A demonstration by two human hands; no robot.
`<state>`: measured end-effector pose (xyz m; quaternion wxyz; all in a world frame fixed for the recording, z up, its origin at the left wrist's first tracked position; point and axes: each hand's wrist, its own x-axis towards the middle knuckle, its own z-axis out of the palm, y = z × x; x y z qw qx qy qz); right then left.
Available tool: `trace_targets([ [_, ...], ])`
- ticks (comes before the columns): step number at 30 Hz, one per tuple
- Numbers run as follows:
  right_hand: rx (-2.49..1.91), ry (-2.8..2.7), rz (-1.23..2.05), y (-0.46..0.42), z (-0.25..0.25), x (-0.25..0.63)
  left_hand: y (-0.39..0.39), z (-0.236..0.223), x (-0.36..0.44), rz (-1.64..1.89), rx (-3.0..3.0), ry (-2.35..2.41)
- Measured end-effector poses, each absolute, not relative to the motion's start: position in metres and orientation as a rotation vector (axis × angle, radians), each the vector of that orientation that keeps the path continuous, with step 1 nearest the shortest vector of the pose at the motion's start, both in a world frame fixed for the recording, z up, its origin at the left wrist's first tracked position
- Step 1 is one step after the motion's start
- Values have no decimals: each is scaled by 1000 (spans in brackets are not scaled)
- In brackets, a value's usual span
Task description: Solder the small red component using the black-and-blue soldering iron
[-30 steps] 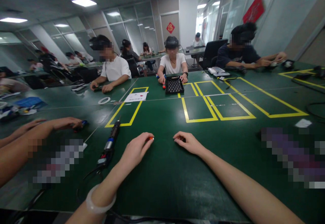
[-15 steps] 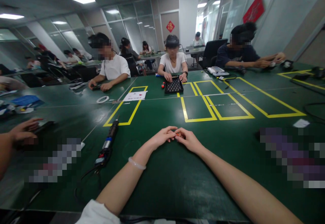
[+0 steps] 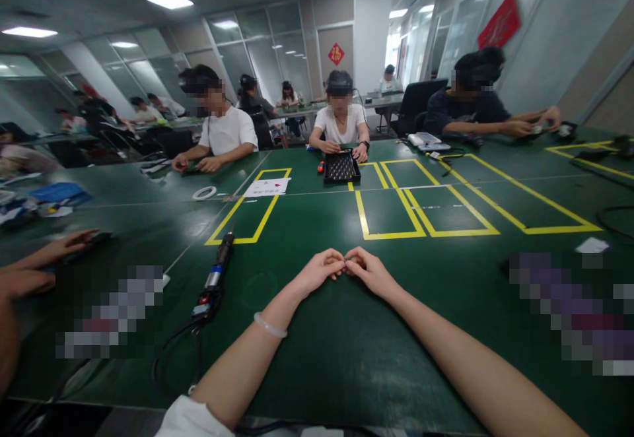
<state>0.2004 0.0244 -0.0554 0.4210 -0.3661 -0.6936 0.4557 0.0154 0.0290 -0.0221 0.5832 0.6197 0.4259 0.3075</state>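
Note:
My left hand (image 3: 321,270) and my right hand (image 3: 370,272) meet at the fingertips, just above the green table (image 3: 341,338). Both are closed in a pinch, with thumbs and forefingers pressed together. Whatever sits between the fingertips is hidden or too small to name. A pale bracelet (image 3: 270,326) circles my left wrist. To the left of my left hand lies an electric screwdriver (image 3: 212,282), its tip pointing away from me and its cable trailing toward me.
Yellow tape rectangles (image 3: 391,234) mark the table ahead, with a paper sheet (image 3: 267,187) at the left one. Across the table a person works at a black tray (image 3: 341,168). Another person's hand (image 3: 74,244) is at far left. Blurred items (image 3: 559,305) lie at right.
The view has shifted slightly. My fingertips have drawn tighter together, and the small orange-red spot seen between them earlier is hidden now. At far left, the other person's hands have moved.

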Motion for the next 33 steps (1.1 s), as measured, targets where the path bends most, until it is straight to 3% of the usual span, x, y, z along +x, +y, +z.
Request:
trace_targets([
  [23,-974,-1811,989,27,-54,202,29,-21,11,733,1446,941],
  [33,-968,-1861,989,23,-48,202,-32,46,-36,411,2063,1238],
])
